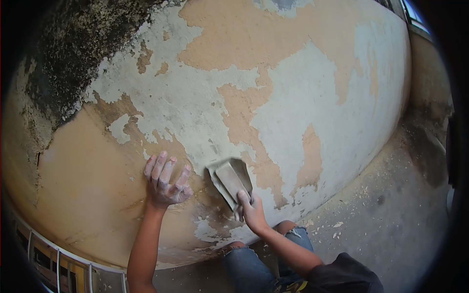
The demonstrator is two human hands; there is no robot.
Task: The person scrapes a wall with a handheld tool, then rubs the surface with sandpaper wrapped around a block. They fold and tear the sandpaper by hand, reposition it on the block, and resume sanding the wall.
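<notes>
My right hand point(252, 211) is wrapped round the lower end of a grey block-like tool point(228, 178), which has a bent, dark-edged sheet around it and lies against the wall point(200, 102). To its left, my left hand point(168, 180) is raised in front of the wall, dusted with white powder. Its fingers are apart and slightly curled, with nothing in them. The wall shows pale grey-white patches over orange-tan plaster. Whether the left palm touches the wall cannot be made out.
Black, mould-like staining point(73, 53) covers the upper left of the wall. White metal bars point(58, 263) stand at the lower left. The concrete floor point(371, 229) at the right has pale flakes on it. My knees, in torn jeans point(251, 266), are close below the wall.
</notes>
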